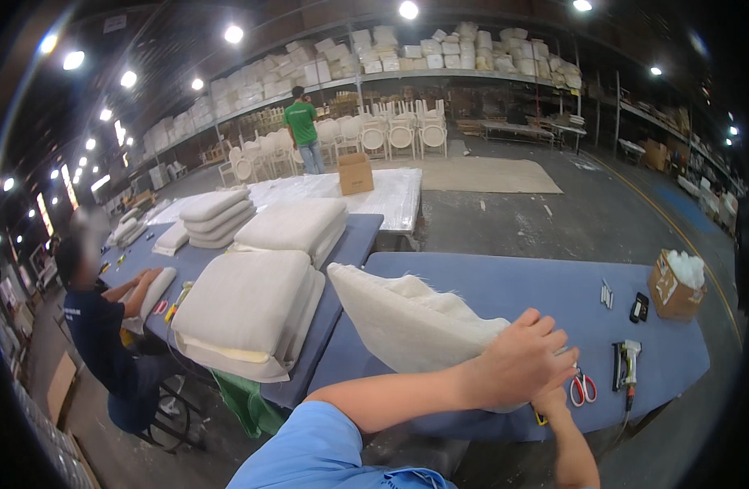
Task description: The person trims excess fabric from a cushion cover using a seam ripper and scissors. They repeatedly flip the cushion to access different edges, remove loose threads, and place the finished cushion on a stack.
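From the head view, a long blue-covered table (505, 289) runs across a warehouse floor of dark concrete. A cream cushion (407, 322) lies tilted on the near left part of that table. The left hand (525, 354) rests on the cushion's right end, fingers curled over its edge and pressing the fabric. The right hand (551, 401) sits just below it at the table's near edge, mostly hidden, so I cannot tell its grip.

Right of the cushion on the table lie red-handled scissors (584, 389), then a staple gun (626, 364), and farther right a cardboard box (674, 285) with white stuffing. Left of the table, stacks of finished cushions (252, 314) fill a second blue table, where a seated person (93, 326) works. Beyond the table stand white chairs (391, 134), tall shelves and a person in a green shirt (302, 130).
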Available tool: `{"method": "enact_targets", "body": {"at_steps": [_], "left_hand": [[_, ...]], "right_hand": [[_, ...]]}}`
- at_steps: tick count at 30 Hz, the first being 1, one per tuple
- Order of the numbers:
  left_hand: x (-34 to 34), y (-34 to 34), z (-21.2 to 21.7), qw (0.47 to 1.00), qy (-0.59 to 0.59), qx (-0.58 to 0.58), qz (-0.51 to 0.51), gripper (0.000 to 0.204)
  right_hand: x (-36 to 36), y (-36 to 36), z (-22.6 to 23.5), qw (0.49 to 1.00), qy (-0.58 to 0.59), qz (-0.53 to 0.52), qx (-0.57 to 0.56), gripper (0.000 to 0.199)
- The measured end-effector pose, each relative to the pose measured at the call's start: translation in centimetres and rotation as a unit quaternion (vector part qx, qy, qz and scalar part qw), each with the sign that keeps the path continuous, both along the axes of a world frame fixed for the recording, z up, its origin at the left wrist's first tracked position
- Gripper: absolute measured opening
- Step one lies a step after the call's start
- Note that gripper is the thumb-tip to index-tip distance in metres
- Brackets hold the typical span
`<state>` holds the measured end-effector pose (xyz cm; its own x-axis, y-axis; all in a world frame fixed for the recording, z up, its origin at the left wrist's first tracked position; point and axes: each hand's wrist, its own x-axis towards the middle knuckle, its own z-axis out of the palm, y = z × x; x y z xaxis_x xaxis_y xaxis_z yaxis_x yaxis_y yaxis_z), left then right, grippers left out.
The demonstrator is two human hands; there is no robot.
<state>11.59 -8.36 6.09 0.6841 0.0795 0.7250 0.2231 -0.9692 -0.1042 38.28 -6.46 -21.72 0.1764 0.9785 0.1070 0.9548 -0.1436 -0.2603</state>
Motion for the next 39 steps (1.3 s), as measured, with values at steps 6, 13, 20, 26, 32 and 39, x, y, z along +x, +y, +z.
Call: {"method": "enact_targets", "body": {"at_steps": [6,13,20,26,32,39], "left_hand": [[-1.3,0.8,-1.8,0.994,-0.090,0.060,-0.030,0.035],[-16.4,2.2,-10.5,0.852,-0.400,-0.080,0.329,0.065],[-17.3,-2.9,-6.0,0.562,-0.602,-0.567,0.003,0.083],[-19.8,-0.7,-6.8,0.462,-0.532,-0.708,0.050,0.061],[-22.0,5.0,-5.5,0.464,-0.446,-0.765,0.044,0.048],[-17.0,8.9,2.4,0.639,-0.242,-0.729,0.035,0.048]], "right_hand": [[-0.9,2.6,3.0,0.988,0.153,-0.034,-0.006,0.021],[-5.9,2.6,11.4,0.856,0.512,0.051,-0.040,0.023],[-15.3,1.8,14.1,0.887,0.432,0.161,0.017,0.024],[-20.7,1.2,12.9,0.810,0.556,0.122,0.140,0.025],[-17.1,-1.4,13.8,0.609,0.757,0.078,0.221,0.023],[-5.7,-9.9,13.8,0.564,0.716,-0.049,0.407,0.026]]}}
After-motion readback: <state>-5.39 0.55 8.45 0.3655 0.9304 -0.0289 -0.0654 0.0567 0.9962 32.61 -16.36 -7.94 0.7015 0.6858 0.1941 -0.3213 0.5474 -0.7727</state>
